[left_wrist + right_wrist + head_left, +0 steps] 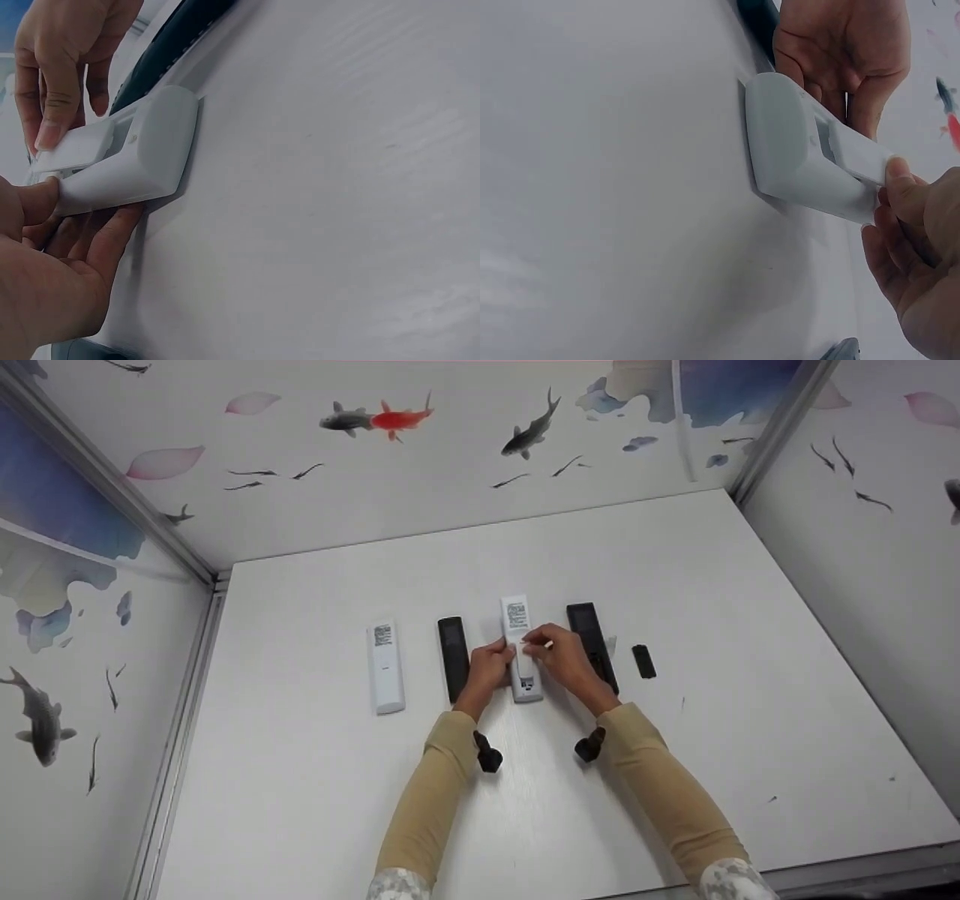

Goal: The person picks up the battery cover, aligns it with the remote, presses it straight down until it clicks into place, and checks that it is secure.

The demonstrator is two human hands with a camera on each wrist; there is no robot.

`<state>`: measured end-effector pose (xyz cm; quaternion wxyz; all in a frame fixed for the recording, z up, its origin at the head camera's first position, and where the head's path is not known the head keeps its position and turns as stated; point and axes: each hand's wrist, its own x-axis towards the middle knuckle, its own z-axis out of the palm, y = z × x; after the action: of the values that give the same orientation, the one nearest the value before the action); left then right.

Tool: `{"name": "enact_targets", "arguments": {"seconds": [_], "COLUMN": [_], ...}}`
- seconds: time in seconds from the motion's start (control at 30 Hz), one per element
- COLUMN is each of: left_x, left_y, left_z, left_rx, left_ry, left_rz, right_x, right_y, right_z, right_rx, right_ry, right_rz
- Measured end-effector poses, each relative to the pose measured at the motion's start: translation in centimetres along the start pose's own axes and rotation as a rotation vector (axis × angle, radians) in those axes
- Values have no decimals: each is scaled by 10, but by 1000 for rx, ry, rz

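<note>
A white remote control (515,615) lies with its labelled back up in the middle of the table. My left hand (491,666) grips it along its left side, thumb near the top edge and fingers at its flank. Its white battery cover (79,146) sits raised and askew over the battery compartment, whose lower end shows uncovered. Thumb and fingers of my right hand (562,656) pinch the cover's upper end. The right wrist view shows the cover (861,156) tilted above the remote's body, with a gap below it. The far part of the compartment is hidden under the cover.
Another white remote (387,675) lies back up at the left. One black remote (453,652) is just left of my left hand. A second black remote (589,630) lies partly behind my right hand, and a small black cover (643,661) is to its right.
</note>
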<state>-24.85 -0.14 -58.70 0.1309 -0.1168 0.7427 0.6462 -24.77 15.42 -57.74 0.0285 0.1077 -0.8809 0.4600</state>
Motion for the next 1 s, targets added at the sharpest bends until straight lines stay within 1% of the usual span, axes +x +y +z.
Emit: {"name": "enact_targets", "arguments": {"seconds": [0.33, 0.5, 0.77, 0.9, 1.0], "left_x": [-1, -2, -2, -3, -3], "left_y": [0, -1, -2, -1, -1], "left_z": [-1, -1, 0, -1, -1], "left_rx": [-12, -1, -38, -29, -40], "left_ry": [-22, -1, 6, 9, 7], "left_rz": [-19, -23, -7, -12, -11], "right_x": [-1, -3, -5, -7, -8], "right_y": [4, 6, 7, 8, 8], "right_z": [0, 0, 1, 1, 1], "right_rx": [15, 4, 8, 8, -1], "right_ry": [-10, -21, -30, -32, -25], "right_rz": [-31, -67, -48, -58, -72]}}
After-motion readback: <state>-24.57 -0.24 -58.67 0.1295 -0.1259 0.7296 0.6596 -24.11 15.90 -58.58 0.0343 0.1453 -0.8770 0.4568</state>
